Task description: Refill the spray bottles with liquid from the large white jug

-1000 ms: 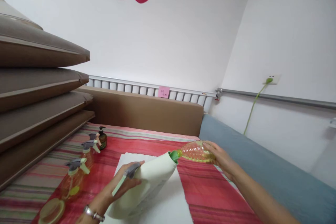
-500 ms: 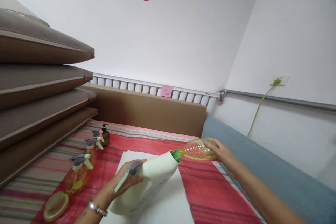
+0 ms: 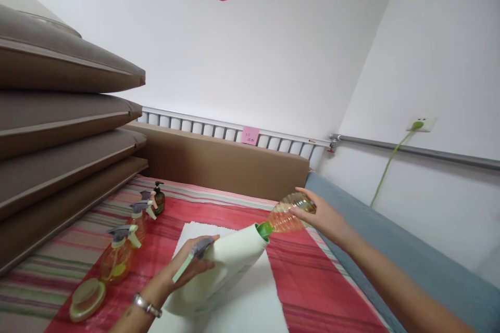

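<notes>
My left hand is closed around a large pale-green bottle, tilted with its mouth up to the right. A grey and pale-green trigger spray head lies across the same hand; how it is held is partly hidden. With fingers wrapped round its base end, my right hand grips a clear yellowish ribbed bottle. That bottle slopes down to the left, and its neck meets the green-lined mouth of the large bottle. Beneath them lies a white sheet.
To the left stand amber spray bottles, a dark pump bottle and a round lidded container on a red striped cloth. Stacked brown cushions rise at the left. A brown padded board borders the back.
My right hand has raised the base end of the ribbed bottle, so it slopes more steeply into the large bottle's mouth. My left hand stays nearly still.
</notes>
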Demonstrator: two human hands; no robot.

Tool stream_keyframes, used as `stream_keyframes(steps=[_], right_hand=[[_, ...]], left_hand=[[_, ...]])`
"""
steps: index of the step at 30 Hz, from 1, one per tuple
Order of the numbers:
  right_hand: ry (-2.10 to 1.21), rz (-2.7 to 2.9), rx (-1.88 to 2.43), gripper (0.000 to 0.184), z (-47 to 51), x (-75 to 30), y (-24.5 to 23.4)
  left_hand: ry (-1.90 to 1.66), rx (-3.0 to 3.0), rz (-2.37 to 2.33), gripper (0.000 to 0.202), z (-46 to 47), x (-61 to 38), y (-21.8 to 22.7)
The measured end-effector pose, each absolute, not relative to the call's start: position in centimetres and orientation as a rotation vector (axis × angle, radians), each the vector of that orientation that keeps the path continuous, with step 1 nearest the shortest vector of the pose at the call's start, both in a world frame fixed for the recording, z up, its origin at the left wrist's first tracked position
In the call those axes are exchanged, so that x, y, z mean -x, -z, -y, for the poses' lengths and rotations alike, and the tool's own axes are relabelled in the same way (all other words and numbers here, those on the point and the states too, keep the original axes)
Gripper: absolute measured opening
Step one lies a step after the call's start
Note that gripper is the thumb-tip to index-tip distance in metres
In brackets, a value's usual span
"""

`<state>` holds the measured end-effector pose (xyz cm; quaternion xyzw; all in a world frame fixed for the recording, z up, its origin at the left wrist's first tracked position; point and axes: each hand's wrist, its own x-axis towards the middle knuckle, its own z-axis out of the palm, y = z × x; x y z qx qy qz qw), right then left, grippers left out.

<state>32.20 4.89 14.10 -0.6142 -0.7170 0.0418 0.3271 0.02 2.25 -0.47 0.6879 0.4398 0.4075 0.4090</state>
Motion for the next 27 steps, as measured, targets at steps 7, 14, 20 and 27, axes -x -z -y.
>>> stream_keyframes(steps=[7, 14, 20, 27], right_hand=[[0.041, 2.113, 1.464, 0.063, -3.9, -29.8, -14.3], [0.091, 2.194, 1.416, 0.062, -3.3, -29.0, -14.8], [0.119, 2.215, 1.411, 0.059, -3.5, -28.8, -14.9], [0.108, 2.252, 1.416, 0.062, -3.8, -28.5, -15.0]], left_hand=[[-1.041, -1.695, -1.062, 0.056, -2.3, 0.3, 1.2], [-1.048, -1.656, -1.085, 0.057, -2.4, 0.6, 2.0], [-1.079, -1.666, -1.077, 0.055, -2.6, 0.7, 2.2], [-1.112, -1.712, -1.039, 0.053, -2.6, 0.9, 2.4]])
